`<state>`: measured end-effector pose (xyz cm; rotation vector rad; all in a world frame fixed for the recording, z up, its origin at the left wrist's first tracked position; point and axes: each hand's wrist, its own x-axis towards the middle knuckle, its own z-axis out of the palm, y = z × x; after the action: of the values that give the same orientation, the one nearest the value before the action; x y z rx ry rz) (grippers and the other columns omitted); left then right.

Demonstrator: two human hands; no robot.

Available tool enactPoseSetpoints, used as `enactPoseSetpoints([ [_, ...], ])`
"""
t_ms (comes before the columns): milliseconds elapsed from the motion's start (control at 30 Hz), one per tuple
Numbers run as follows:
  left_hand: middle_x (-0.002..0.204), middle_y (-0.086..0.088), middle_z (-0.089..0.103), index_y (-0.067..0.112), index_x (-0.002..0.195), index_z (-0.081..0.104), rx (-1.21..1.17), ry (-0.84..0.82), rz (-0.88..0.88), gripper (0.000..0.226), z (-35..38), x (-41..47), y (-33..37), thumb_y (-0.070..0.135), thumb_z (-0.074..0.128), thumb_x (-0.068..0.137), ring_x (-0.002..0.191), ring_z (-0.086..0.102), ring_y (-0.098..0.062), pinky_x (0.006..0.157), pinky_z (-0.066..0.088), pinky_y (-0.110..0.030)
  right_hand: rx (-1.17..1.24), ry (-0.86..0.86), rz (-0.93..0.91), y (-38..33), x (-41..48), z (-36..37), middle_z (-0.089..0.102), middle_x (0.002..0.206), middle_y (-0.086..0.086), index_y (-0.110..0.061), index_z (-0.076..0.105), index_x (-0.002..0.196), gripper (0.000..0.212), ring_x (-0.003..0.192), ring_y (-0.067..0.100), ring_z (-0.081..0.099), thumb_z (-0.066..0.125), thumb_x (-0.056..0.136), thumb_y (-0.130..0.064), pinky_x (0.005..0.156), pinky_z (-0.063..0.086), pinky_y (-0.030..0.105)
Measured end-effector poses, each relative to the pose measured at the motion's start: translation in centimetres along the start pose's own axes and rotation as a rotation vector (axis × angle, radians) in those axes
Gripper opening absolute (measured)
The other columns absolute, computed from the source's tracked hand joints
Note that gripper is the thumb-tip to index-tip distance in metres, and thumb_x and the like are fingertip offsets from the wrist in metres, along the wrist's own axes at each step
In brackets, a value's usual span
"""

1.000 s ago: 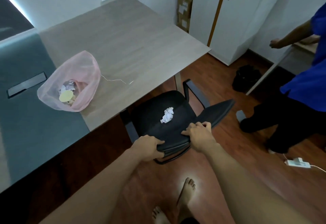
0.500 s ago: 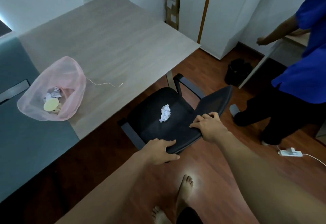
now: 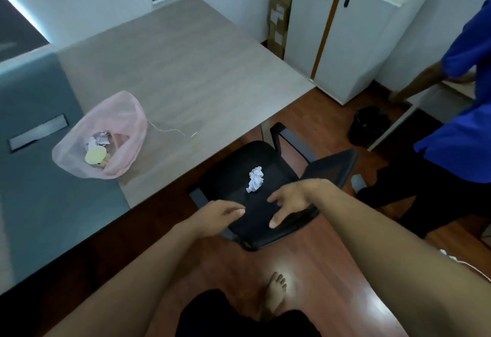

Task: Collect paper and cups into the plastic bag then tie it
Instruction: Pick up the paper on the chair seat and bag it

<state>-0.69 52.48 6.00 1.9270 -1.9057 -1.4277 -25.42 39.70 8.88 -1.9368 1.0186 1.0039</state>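
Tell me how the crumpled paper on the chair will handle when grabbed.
The crumpled paper is a small loose wad, so probably very light and easily squashed. Its creased, irregular shape should be easy to pinch and likely won't roll on the chair seat.

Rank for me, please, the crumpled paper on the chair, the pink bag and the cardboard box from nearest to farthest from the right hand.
1. Crumpled paper, on the chair seat just ahead of the right hand.
2. Pink bag, left, on the table.
3. Cardboard box, far back beside the white cabinet.
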Motion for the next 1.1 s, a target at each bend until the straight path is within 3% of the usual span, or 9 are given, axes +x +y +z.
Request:
enactPoseSetpoints([
  [267, 0.118, 0.012, 0.078, 0.026, 0.125, 0.078, -0.114, 0.561, -0.087, 0.027, -10.4, -3.4, -7.6, 0.032, 0.055, 0.111, 0.109, 0.071, -0.007, 0.088, 0.050, -0.016, 0.358, 0.302, -0.227, -8.9, 3.0, -7.4, 0.064, 0.152, 0.002, -0.017, 0.052, 0.160, 0.071, 0.138, 0.018, 0.061, 0.070, 0.102, -0.055, 0.105, 0.043, 0.024],
  [367, 0.115, 0.008, 0.079, 0.024, 0.116, 0.081, -0.189, 0.818, -0.139, 0.024, -15.9, -4.8, -11.1, 0.024, 0.057, 0.109, 0.106, 0.071, -0.011, 0.093, 0.055, -0.029, 0.437, 0.368, -0.254, -13.2, 5.7, -9.9, 0.069, 0.144, 0.001, -0.019, 0.061, 0.151, 0.060, 0.133, 0.015, 0.064, 0.070, 0.103, -0.053, 0.110, 0.045, 0.026],
  [433, 0.109, 0.009, 0.079, 0.022, 0.110, 0.082, -0.180, 0.944, -0.140, 0.024, -19.6, -6.2, -13.3, 0.021, 0.058, 0.108, 0.099, 0.070, -0.010, 0.088, 0.053, -0.024, 0.497, 0.403, -0.247, -16.5, 7.9, -11.3, 0.069, 0.143, 0.001, -0.019, 0.064, 0.147, 0.054, 0.130, 0.016, 0.065, 0.069, 0.104, -0.049, 0.114, 0.047, 0.030],
  [600, 0.113, 0.000, 0.072, 0.017, 0.113, 0.078, -0.056, 1.166, -0.078, 0.018, -27.0, -8.8, -19.8, 0.013, 0.065, 0.103, 0.104, 0.057, -0.016, 0.093, 0.049, -0.038, 0.710, 0.429, -0.218, -25.8, 13.3, -14.2, 0.065, 0.146, 0.007, -0.014, 0.050, 0.157, 0.061, 0.125, 0.023, 0.068, 0.067, 0.105, -0.042, 0.106, 0.053, 0.036],
  [700, 0.127, -0.005, 0.058, 0.020, 0.133, 0.069, -0.026, 1.166, -0.187, 0.035, -30.4, -8.4, -24.2, 0.023, 0.073, 0.099, 0.119, 0.047, -0.027, 0.099, 0.034, -0.029, 0.781, 0.460, -0.201, -31.0, 16.1, -15.9, 0.064, 0.147, 0.010, -0.011, 0.033, 0.163, 0.070, 0.123, 0.022, 0.067, 0.064, 0.107, -0.040, 0.096, 0.052, 0.030],
  [833, 0.142, -0.014, 0.047, 0.017, 0.151, 0.052, -0.065, 0.992, -0.320, 0.070, -32.8, -7.0, -28.5, 0.039, 0.081, 0.092, 0.134, 0.037, -0.032, 0.109, 0.033, -0.039, 0.953, 0.459, -0.097, -35.9, 20.5, -17.3, 0.063, 0.144, 0.013, -0.012, 0.025, 0.166, 0.086, 0.127, 0.029, 0.065, 0.066, 0.099, -0.046, 0.109, 0.056, 0.048],
  [900, 0.145, -0.012, 0.046, 0.019, 0.154, 0.048, -0.070, 0.903, -0.351, 0.078, -33.3, -6.0, -30.6, 0.044, 0.083, 0.089, 0.136, 0.035, -0.032, 0.108, 0.034, -0.039, 1.018, 0.462, -0.046, -37.6, 22.3, -17.7, 0.062, 0.144, 0.012, -0.014, 0.036, 0.158, 0.075, 0.127, 0.029, 0.064, 0.068, 0.099, -0.046, 0.110, 0.056, 0.049],
  [1000, 0.139, -0.007, 0.054, 0.025, 0.153, 0.049, -0.010, 0.840, -0.342, 0.075, -34.0, -4.5, -33.7, 0.051, 0.080, 0.089, 0.131, 0.042, -0.030, 0.101, 0.036, -0.035, 1.052, 0.508, -0.059, -39.8, 23.8, -18.2, 0.066, 0.141, 0.008, -0.019, 0.063, 0.133, 0.034, 0.124, 0.026, 0.065, 0.068, 0.103, -0.034, 0.105, 0.056, 0.039],
  [1100, 0.123, -0.003, 0.064, 0.025, 0.144, 0.061, -0.059, 0.815, -0.320, 0.056, -34.4, -3.1, -35.4, 0.046, 0.076, 0.094, 0.118, 0.053, -0.030, 0.099, 0.044, -0.040, 1.059, 0.456, -0.092, -40.9, 25.2, -18.6, 0.059, 0.157, 0.002, -0.024, 0.068, 0.145, 0.041, 0.141, 0.022, 0.057, 0.065, 0.105, -0.033, 0.119, 0.046, 0.036],
])
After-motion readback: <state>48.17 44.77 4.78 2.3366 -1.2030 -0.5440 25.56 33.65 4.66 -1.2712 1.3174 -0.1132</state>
